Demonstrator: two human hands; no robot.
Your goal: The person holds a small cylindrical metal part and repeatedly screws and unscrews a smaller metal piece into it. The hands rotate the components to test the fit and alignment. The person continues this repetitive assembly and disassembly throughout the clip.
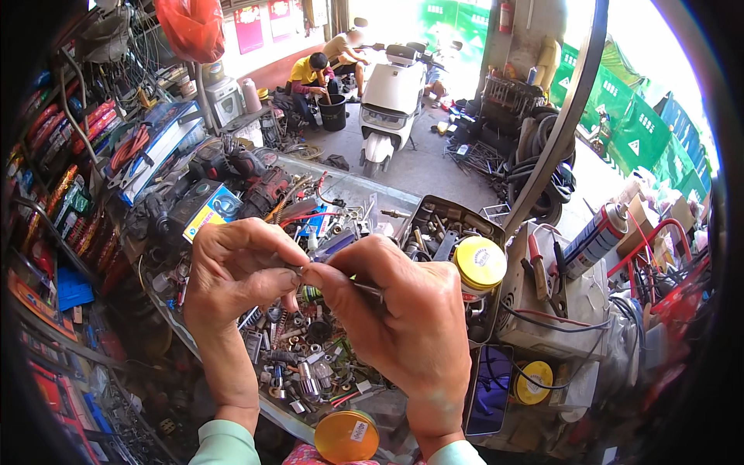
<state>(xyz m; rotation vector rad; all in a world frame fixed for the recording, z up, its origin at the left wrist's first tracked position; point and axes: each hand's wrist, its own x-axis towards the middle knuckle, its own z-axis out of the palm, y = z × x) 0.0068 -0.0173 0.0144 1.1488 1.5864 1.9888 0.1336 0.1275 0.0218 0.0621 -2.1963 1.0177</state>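
At the fingertips, a thin metal rod (368, 290) is held in a pinch by the right hand (407, 310), its far end hidden. The thumb and forefinger of the left hand (229, 271) are closed to meet the right fingertips; whether anything is gripped by them cannot be told. The step in hand is judged to be fine two-handed handling of the rod, held above the bench; a steady pinch and small fingertip adjustments seem called for.

Outward from the fingertips, loose metal parts (310, 372) are spread at 6 o'clock. A blue-and-yellow box (208, 211) is placed at 10 o'clock, and a yellow-lidded tub (480, 262) at 3 o'clock, with a spray can (595, 242) farther out. A white scooter (385, 105) is parked at 1 o'clock.
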